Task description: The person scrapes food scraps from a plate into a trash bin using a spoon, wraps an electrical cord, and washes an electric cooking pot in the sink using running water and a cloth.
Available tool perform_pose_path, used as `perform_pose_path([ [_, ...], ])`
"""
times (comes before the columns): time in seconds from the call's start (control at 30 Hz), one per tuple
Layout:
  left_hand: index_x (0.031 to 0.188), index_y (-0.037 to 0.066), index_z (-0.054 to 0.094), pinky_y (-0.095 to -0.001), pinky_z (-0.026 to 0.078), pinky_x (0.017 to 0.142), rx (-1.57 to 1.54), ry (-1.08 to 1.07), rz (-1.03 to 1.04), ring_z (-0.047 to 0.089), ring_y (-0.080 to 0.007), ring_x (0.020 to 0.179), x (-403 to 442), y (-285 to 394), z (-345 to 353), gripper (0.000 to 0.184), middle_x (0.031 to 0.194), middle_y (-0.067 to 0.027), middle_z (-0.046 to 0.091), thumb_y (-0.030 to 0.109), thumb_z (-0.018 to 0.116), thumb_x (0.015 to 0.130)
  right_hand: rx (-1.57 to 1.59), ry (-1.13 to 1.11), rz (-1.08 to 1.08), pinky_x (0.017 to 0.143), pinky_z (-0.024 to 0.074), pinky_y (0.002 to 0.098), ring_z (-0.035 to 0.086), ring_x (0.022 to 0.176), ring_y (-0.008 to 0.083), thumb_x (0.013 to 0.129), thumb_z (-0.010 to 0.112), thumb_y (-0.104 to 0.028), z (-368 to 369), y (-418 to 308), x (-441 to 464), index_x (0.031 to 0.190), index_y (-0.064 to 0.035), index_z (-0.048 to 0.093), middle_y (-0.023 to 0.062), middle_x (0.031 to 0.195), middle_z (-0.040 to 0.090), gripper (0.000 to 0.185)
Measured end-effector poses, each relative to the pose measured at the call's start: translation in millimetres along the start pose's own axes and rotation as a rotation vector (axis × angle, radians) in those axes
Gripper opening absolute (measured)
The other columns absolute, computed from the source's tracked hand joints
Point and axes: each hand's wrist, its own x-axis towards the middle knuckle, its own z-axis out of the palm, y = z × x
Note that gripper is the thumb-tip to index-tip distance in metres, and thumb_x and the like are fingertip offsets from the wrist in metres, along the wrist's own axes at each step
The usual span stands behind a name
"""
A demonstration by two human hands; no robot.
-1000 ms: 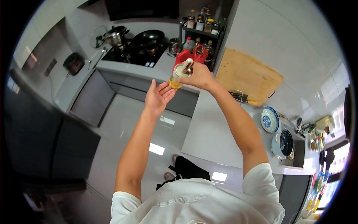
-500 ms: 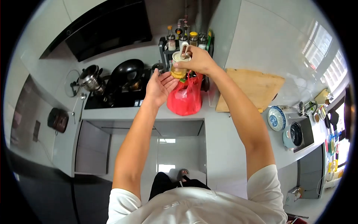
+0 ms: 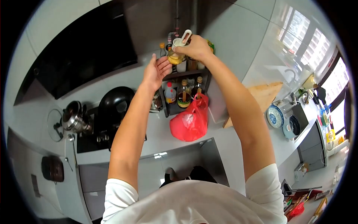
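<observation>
My right hand (image 3: 197, 48) grips a small glass jar (image 3: 174, 58) with yellowish contents and a white lid with a looped handle, held up in front of the spice rack's top shelf. Beside the jar, my left hand (image 3: 156, 72) is open, palm turned toward it with the fingers spread; whether the fingertips touch the glass I cannot tell. Behind and below stands the dark two-tier rack (image 3: 185, 74). Its lower shelf holds a dark sauce bottle (image 3: 184, 95) and a clear bottle with a red cap (image 3: 170, 93). A red plastic bag (image 3: 189, 125) sits on the counter in front.
On the stove to the left are a black wok (image 3: 116, 102) and a steel pot (image 3: 74, 117), with a glass lid (image 3: 55, 125) nearby. A wooden cutting board (image 3: 265, 93) leans at the right wall. Farther right lie a patterned bowl (image 3: 275, 116) and a light-blue pot (image 3: 289, 130).
My view has tilted up, bringing the rack's lower shelf into sight. Both hands appear higher in the picture; the jar stays in my right hand and my left hand remains open beside it.
</observation>
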Motion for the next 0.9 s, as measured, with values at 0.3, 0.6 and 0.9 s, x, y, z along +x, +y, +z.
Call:
perform_pose_path([
  [0.3, 0.131, 0.008, 0.063, -0.038, 0.028, 0.109, 0.372, 0.103, 0.154, 0.054, -0.0171, 0.122, 103, 9, -22, 0.056, 0.129, -0.0043, 0.069, 0.053, 0.043, 0.105, 0.025, 0.153, 0.103, 0.088, 0.0559, 0.0406, 0.071, 0.1, 0.036, 0.06, 0.084, -0.044, 65, 44, 101, 0.095, -0.0032, 0.074, 0.0221, 0.101, 0.074, 0.054],
  [0.6, 0.132, -0.006, 0.06, -0.0325, 0.038, 0.109, 0.648, 0.047, 0.228, 0.059, -0.0217, 0.124, 142, -3, -33, 0.043, 0.129, -0.0143, 0.067, 0.021, 0.045, 0.101, -0.21, -0.23, 0.245, 0.092, 0.0557, 0.0399, 0.07, 0.107, 0.0335, 0.061, 0.086, -0.039, 103, 86, 141, 0.101, -0.0061, 0.076, 0.0179, 0.111, 0.073, 0.053],
  [0.9, 0.137, -0.011, 0.053, -0.0313, 0.037, 0.112, 0.603, -0.012, 0.123, 0.056, -0.0234, 0.128, 142, -3, -33, 0.048, 0.134, -0.0183, 0.063, 0.006, 0.039, 0.095, -0.369, -0.333, 0.277, 0.095, 0.0532, 0.0391, 0.069, 0.11, 0.0307, 0.058, 0.09, -0.041, 110, 94, 135, 0.105, -0.0083, 0.077, 0.0164, 0.116, 0.073, 0.058],
])
